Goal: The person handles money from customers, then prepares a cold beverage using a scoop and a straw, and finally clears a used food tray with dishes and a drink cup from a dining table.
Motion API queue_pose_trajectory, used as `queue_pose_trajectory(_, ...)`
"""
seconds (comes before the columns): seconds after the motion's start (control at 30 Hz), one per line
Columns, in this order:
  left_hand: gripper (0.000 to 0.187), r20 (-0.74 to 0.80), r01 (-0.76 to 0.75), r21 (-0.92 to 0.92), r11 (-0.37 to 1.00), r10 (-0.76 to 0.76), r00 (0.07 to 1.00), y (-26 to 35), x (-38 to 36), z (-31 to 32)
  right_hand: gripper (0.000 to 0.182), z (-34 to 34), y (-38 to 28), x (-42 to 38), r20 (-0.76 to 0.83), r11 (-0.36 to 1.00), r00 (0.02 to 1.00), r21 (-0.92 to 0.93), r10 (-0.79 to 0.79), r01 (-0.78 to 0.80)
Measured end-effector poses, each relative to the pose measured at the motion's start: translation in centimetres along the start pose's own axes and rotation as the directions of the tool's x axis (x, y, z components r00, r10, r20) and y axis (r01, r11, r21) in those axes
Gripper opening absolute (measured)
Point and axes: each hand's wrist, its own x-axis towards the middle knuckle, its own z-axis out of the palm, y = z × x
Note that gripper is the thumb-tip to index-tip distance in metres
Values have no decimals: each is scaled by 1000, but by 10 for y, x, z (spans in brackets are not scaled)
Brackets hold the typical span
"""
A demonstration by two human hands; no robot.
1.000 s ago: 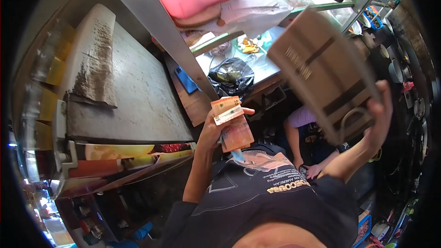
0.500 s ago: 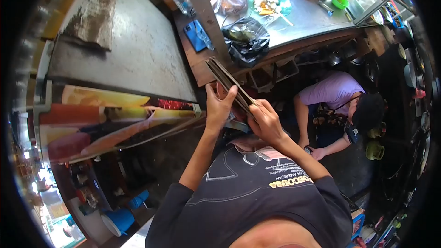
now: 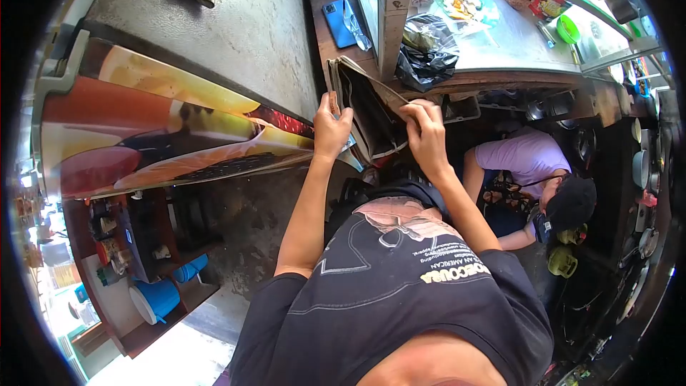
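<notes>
A long brown wallet point(image 3: 371, 116) is spread apart in front of my body, its dark inner compartments showing. My left hand point(image 3: 331, 130) grips the wallet's left side, thumb on the inner edge and fingers behind. On the opposite side, my right hand point(image 3: 427, 134) pinches the upper flap at its edge. A pale bluish paper edge point(image 3: 351, 158) sticks out below my left hand. Just beyond the wallet, on a wooden ledge, lie a blue phone point(image 3: 338, 23) and a pair of glasses point(image 3: 355, 31).
A freezer-like cabinet point(image 3: 243, 21) with a printed front stands at left. Behind a framed counter point(image 3: 493, 57) sit a black plastic bag point(image 3: 427, 61), a plate of food point(image 3: 463, 8) and a green bowl point(image 3: 568, 28). A person in a purple shirt point(image 3: 522, 157) crouches at right.
The wallet has gone from nearly folded to spread wide. My right hand has moved up and right with the flap. The view has shifted, and the crouching person leans lower.
</notes>
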Motion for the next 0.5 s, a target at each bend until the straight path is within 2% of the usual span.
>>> queue_pose_trajectory(0.07,21,11,2,51,999,-2,1000,11,1,-4,25,-7,-4,9,7,979,1000,-204,-1,2)
queue_pose_trajectory(0.17,22,19,47,216,975,-52,998,26,4,-4,26,7,7,12,105,991,994,-135,-3,17)
queue_pose_trajectory(0.3,26,-12,13,205,979,-11,1000,25,12,3,29,12,-4,19,108,988,994,-146,-34,50)
queue_pose_trajectory(0.37,28,-29,-7,176,984,13,999,21,17,7,36,14,-10,21,141,979,989,-187,-54,80)
queue_pose_trajectory(0.4,35,-7,40,245,969,-40,999,20,17,10,38,17,-13,22,151,977,987,-199,-49,79)
queue_pose_trajectory(0.5,41,-15,56,276,960,-54,998,27,13,22,41,28,-5,17,233,967,972,-239,-25,82)
